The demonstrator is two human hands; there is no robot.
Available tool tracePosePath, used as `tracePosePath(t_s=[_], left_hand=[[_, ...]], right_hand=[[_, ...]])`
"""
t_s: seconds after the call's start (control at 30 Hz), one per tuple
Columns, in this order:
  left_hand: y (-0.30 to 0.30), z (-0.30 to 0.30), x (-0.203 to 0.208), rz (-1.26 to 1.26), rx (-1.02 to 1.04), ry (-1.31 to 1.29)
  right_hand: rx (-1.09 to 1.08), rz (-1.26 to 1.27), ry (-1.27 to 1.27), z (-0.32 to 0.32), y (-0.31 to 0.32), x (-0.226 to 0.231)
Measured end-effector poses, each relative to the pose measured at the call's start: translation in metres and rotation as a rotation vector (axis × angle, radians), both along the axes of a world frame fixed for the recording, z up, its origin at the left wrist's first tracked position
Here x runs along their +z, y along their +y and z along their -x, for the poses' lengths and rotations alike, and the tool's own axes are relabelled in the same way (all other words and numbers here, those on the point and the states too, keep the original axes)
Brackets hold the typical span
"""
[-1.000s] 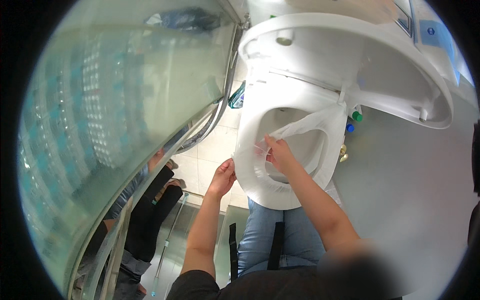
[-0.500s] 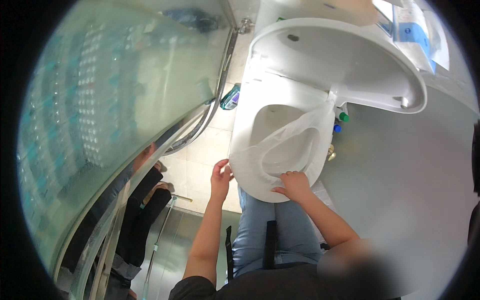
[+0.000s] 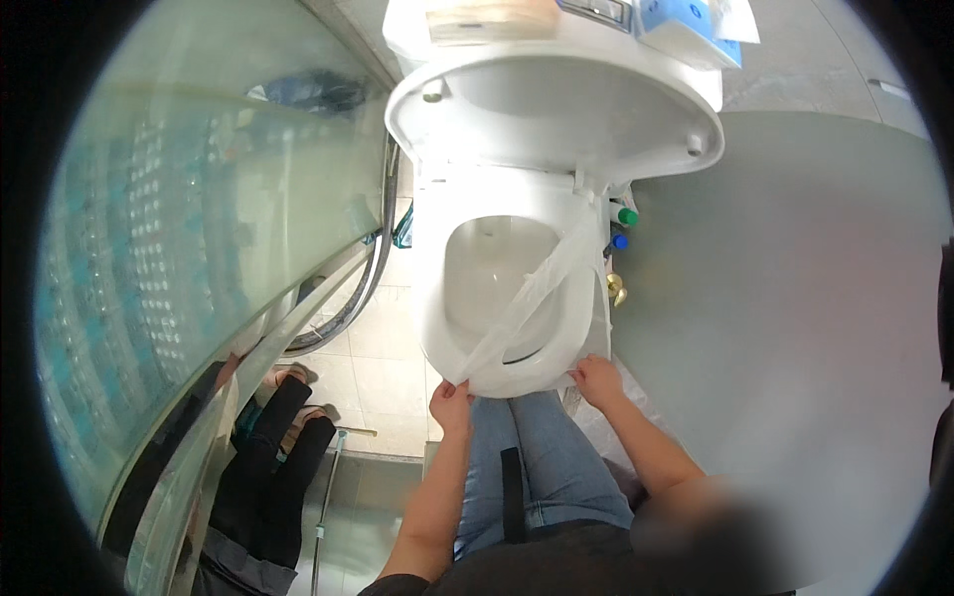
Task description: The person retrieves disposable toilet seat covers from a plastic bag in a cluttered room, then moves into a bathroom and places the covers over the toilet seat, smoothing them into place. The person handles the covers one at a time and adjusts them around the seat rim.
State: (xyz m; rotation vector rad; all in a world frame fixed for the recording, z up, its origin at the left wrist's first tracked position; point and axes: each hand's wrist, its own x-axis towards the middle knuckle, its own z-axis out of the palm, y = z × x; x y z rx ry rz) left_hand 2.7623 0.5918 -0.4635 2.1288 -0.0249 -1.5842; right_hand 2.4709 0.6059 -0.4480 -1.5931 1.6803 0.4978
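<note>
Movement since earlier frame: left hand [image 3: 451,405] shifted from beside the seat's left flank to its front left edge; right hand [image 3: 599,381] shifted from the front inner rim to the front right edge. Thin white sheet [image 3: 542,283] changed from a broad loop to a narrower diagonal band.
Left fingers: thumb and fingertips together, pinching the near end of the sheet.
Right fingers: bent in against the seat's front right edge; cannot tell whether film is pinched there.
Sheet position: runs from the left fingertips across the bowl opening to the seat's far right corner, ahead of the right fingers.
Toilet seat [image 3: 434,308]: down, its front edge between the two sets of fingers.
Lid [image 3: 556,109]: raised, well ahead of both sets of fingers.
Bottles: green cap [image 3: 626,216] and blue cap [image 3: 620,241] beyond the right fingers, beside the toilet.
Glass panel [image 3: 248,199]: well left of the left fingers.
Another person's legs [image 3: 283,427]: left of the left fingers, in dark trousers.
</note>
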Motion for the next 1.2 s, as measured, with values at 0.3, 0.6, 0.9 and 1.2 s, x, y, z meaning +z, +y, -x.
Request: tracePosePath(t_s=[0.3, 0.6, 0.9, 1.2], left_hand=[[0.055, 0.094, 0.013, -0.336, 0.126, 0.656], [0.033, 0.121, 0.083, 0.162, -0.388, 0.878], [-0.045, 0.020, 0.236, 0.349, -0.071, 1.123], [0.002, -0.069, 0.338, 0.373, -0.061, 1.871]], right_hand=[[-0.223, -0.549, 0.330, 0.131, 0.035, 0.019], [-0.233, 0.097, -0.523, 0.017, 0.006, 0.182], [-0.797, 0.471, -0.803, -0.026, 0.031, 0.233], [-0.787, -0.159, -1.757, -0.116, 0.004, 0.245]])
